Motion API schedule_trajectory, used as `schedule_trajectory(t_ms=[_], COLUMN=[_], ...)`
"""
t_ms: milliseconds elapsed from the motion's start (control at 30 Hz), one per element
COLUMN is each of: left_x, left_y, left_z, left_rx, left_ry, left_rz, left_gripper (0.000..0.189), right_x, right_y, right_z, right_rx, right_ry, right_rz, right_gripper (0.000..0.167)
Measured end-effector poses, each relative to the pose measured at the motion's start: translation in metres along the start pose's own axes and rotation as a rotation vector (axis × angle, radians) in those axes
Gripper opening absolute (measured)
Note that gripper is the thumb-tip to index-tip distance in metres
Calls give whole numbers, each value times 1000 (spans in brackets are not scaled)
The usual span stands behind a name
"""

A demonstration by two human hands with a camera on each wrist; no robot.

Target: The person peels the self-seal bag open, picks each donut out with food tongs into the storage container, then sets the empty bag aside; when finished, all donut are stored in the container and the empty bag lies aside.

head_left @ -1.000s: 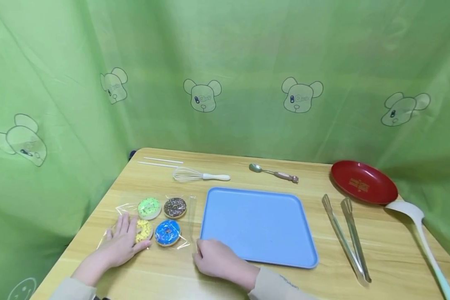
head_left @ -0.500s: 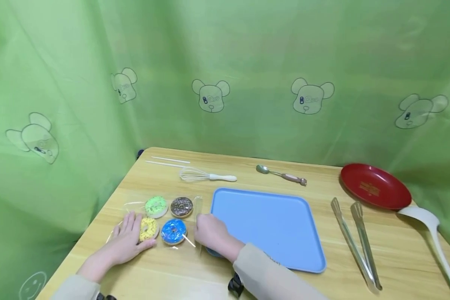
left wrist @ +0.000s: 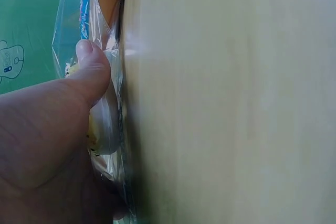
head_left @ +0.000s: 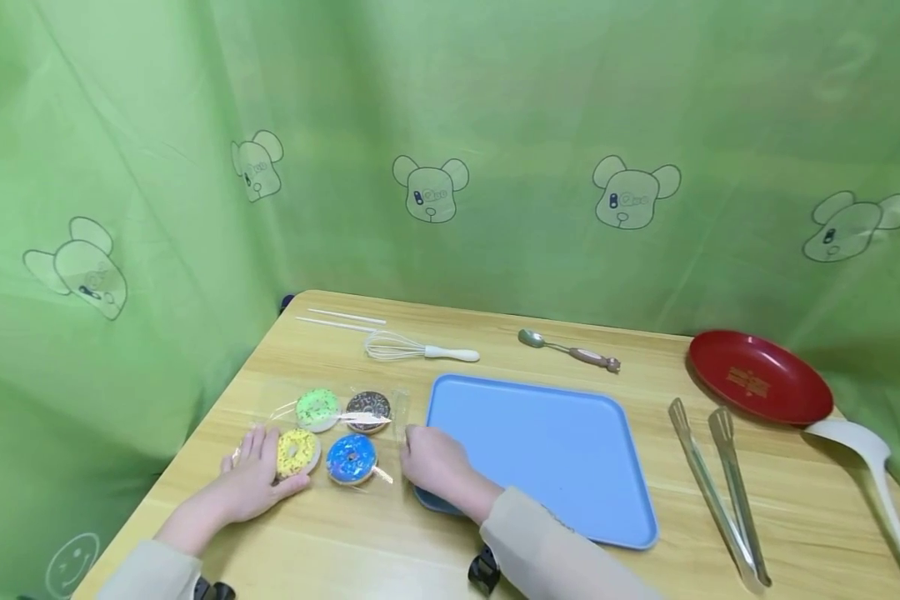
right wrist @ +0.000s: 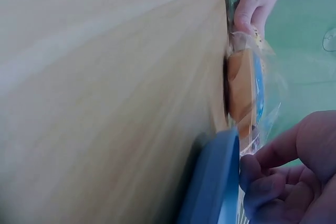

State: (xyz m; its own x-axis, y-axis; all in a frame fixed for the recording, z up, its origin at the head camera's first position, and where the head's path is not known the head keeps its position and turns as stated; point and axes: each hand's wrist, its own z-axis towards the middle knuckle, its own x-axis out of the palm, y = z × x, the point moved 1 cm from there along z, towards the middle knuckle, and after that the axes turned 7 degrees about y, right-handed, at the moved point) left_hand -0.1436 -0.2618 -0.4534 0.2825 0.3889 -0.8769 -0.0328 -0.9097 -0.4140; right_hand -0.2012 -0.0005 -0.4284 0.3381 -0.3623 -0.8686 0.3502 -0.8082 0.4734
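Note:
A clear plastic bag (head_left: 400, 406) lies flat on the table, holding a yellow doughnut (head_left: 309, 457), a blue doughnut (head_left: 341, 461), a green doughnut (head_left: 317, 405) and a dark chocolate one. My left hand (head_left: 249, 483) rests on the bag's left side with fingers straight, its thumb beside the yellow doughnut. In the left wrist view the thumb touches the plastic. My right hand (head_left: 437, 467) pinches the bag's right edge between thumb and curled fingers, over the left rim of a blue tray (head_left: 532, 454). In the right wrist view the plastic stretches towards the right hand's fingertips (right wrist: 251, 167).
Behind the bag lie a white whisk (head_left: 420, 348) and two thin white sticks (head_left: 341, 322). A spoon (head_left: 570, 350) lies beyond the tray. On the right are metal tongs (head_left: 723, 492), a red plate (head_left: 757, 377) and a white ladle (head_left: 862, 454). A green curtain (head_left: 495, 100) surrounds the table.
My right hand has moved up along the bag's right edge, from beside its near corner to about its middle. The left hand stays on the bag. The view has shifted slightly left.

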Motion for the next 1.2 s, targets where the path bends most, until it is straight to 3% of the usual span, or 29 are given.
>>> schedule_trajectory(t_ms=[333, 567, 667, 833, 1067, 1200], left_x=[-1, 0, 0, 0, 2, 2], left_y=[3, 4, 2, 2, 4, 3], left_z=[-3, -5, -4, -7, -6, -4], left_rx=[1, 5, 16, 14, 4, 3], left_ry=[-3, -1, 2, 9, 9, 4], left_rz=[19, 23, 19, 16, 31, 30], left_gripper=[100, 101, 99, 99, 101, 102], right_x=[-6, -23, -31, -26, -13, -13], right_y=[-15, -28, -29, -18, -8, -10], right_z=[-7, -5, 0, 15, 33, 37], right_rx=[-8, 45, 61, 0, 42, 19], right_ry=[-33, 113, 105, 19, 24, 4], right_rz=[95, 264, 210, 66, 41, 42], right_gripper=[22, 26, 29, 30, 30, 25])
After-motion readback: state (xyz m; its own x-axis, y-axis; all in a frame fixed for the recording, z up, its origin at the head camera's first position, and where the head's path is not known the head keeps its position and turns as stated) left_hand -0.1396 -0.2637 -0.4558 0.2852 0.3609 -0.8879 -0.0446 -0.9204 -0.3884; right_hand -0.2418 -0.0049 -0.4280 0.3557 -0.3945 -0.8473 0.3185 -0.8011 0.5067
